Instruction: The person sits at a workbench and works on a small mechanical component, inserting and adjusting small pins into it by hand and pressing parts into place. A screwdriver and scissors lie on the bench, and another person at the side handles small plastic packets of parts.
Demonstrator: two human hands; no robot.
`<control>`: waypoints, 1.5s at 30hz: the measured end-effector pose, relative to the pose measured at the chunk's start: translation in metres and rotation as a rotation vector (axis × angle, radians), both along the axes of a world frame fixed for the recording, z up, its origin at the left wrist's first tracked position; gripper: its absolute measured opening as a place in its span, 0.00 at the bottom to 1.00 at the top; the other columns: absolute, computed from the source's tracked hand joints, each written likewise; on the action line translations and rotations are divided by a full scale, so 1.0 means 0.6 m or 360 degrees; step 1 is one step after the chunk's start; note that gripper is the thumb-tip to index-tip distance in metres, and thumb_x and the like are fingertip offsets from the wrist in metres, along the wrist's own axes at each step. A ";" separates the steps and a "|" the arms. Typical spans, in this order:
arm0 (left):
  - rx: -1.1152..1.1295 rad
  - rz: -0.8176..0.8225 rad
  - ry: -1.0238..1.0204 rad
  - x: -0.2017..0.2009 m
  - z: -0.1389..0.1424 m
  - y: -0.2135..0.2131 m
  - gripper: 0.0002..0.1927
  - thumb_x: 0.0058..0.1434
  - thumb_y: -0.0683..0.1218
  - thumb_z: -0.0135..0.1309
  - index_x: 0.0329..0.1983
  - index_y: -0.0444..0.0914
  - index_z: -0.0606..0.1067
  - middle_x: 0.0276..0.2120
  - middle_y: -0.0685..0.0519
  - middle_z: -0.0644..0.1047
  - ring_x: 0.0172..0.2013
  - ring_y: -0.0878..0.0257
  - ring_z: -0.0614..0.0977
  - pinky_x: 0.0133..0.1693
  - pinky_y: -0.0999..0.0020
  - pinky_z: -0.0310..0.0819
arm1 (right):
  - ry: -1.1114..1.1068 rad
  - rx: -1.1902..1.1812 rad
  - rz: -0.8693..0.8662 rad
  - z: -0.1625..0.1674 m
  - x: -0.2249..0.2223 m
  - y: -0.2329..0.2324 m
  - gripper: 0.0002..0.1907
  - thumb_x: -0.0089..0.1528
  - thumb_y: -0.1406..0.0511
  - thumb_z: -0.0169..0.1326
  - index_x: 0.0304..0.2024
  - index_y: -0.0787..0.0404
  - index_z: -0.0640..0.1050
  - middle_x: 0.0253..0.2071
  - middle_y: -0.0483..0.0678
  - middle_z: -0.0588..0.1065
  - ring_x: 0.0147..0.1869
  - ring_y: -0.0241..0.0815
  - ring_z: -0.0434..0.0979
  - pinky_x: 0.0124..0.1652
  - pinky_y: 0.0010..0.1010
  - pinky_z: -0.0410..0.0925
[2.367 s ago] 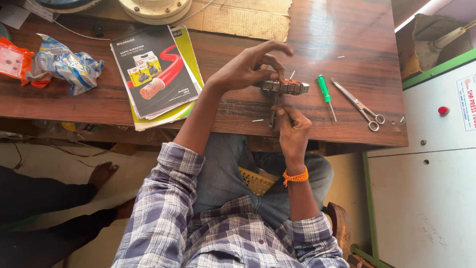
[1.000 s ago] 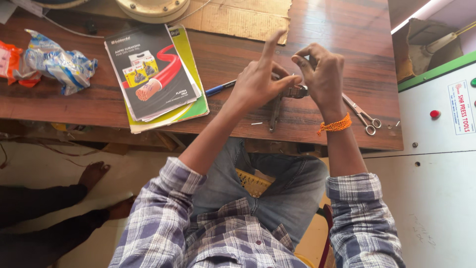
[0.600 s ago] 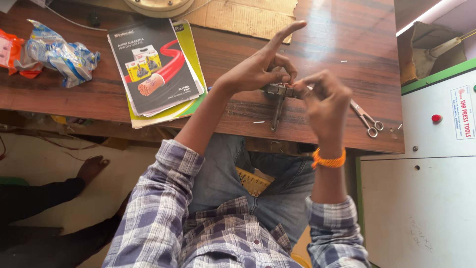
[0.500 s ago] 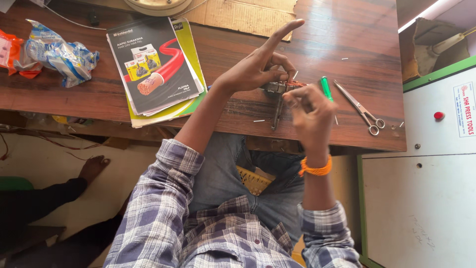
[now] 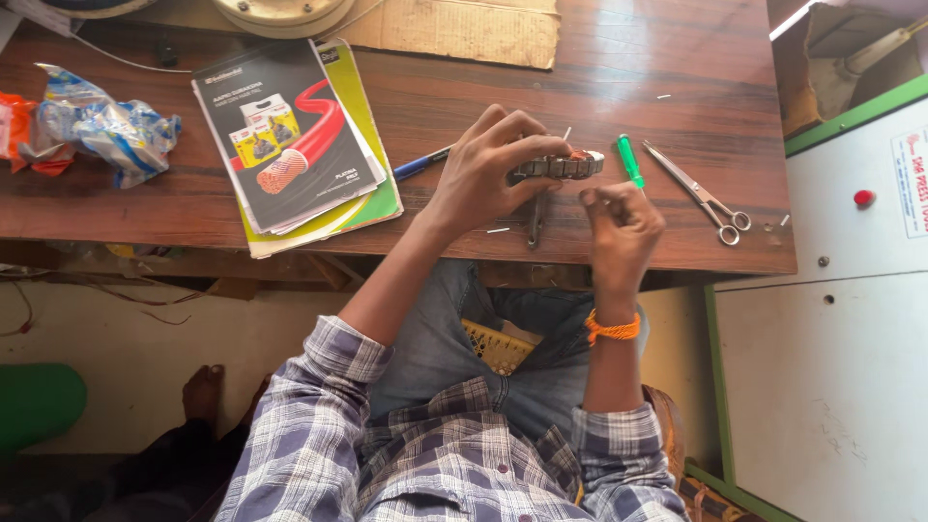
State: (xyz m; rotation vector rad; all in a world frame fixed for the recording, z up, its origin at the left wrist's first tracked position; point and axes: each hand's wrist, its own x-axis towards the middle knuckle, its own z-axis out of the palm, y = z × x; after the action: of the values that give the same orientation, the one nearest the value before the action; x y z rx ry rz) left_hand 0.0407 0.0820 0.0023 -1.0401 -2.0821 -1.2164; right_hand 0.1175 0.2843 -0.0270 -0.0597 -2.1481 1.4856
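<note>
Wooden tabletop [image 5: 677, 232] set beside a white-and-green cabinet [image 5: 851, 319] | grey metal component [image 5: 559, 166] held level, long axis left-right, gripped at its left end by left hand [image 5: 488, 174] | right hand [image 5: 621, 224] closed, just below its right end; pinched item cannot be told.

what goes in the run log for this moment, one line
left hand: grips small metal block | right hand: pinched beside it, apart | green screwdriver, scissors: lying on wooden table
</note>
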 end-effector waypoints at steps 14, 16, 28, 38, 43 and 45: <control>0.0034 0.0216 0.0222 0.002 -0.028 0.017 0.20 0.57 0.51 0.70 0.53 0.49 0.82 0.46 0.63 0.79 0.41 0.61 0.74 0.45 0.66 0.77 | 0.0292 0.0742 0.0409 0.135 -0.056 0.012 0.03 0.66 0.74 0.64 0.39 0.66 0.82 0.34 0.47 0.80 0.34 0.30 0.78 0.30 0.24 0.67; 0.0008 0.0246 0.0210 0.004 -0.027 0.020 0.20 0.57 0.52 0.70 0.52 0.49 0.82 0.46 0.64 0.79 0.40 0.61 0.74 0.44 0.67 0.77 | 0.0203 0.0827 0.0383 0.141 -0.060 0.016 0.03 0.65 0.74 0.65 0.38 0.66 0.82 0.31 0.46 0.80 0.29 0.31 0.75 0.27 0.25 0.64; 0.0564 -0.0883 -0.1363 -0.088 0.007 0.028 0.53 0.62 0.51 0.69 0.79 0.43 0.45 0.42 0.46 0.85 0.48 0.64 0.86 0.53 0.66 0.78 | 0.0062 0.1097 0.0299 0.155 -0.133 -0.004 0.06 0.61 0.68 0.69 0.35 0.63 0.82 0.19 0.44 0.71 0.22 0.32 0.66 0.25 0.32 0.59; 0.0380 -0.1204 -0.1189 -0.093 0.010 -0.021 0.50 0.71 0.41 0.63 0.83 0.47 0.41 0.40 0.53 0.82 0.39 0.70 0.80 0.45 0.71 0.77 | 0.0070 0.0680 0.0356 0.152 -0.046 -0.036 0.05 0.62 0.69 0.68 0.36 0.61 0.82 0.31 0.41 0.76 0.29 0.28 0.69 0.30 0.27 0.62; 0.0003 -0.0769 -0.0787 -0.093 0.010 -0.025 0.52 0.65 0.42 0.65 0.83 0.48 0.46 0.40 0.56 0.85 0.31 0.70 0.72 0.37 0.71 0.68 | 0.0140 0.0563 0.0185 0.102 0.006 -0.065 0.05 0.61 0.72 0.67 0.34 0.65 0.81 0.27 0.42 0.71 0.28 0.31 0.62 0.30 0.27 0.57; -0.0035 -0.0724 -0.0793 -0.092 0.020 -0.024 0.49 0.64 0.45 0.66 0.81 0.47 0.49 0.40 0.58 0.86 0.29 0.71 0.73 0.35 0.71 0.67 | 0.0092 0.0415 0.0160 0.075 0.014 -0.070 0.06 0.61 0.72 0.66 0.33 0.66 0.80 0.26 0.42 0.69 0.27 0.31 0.60 0.29 0.27 0.56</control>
State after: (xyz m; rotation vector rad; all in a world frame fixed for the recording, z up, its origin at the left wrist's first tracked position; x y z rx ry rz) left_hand -0.0142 0.0677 0.0144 -1.3826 -2.2901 -1.8344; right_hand 0.1258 0.2425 0.0178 0.1836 -2.3070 1.2317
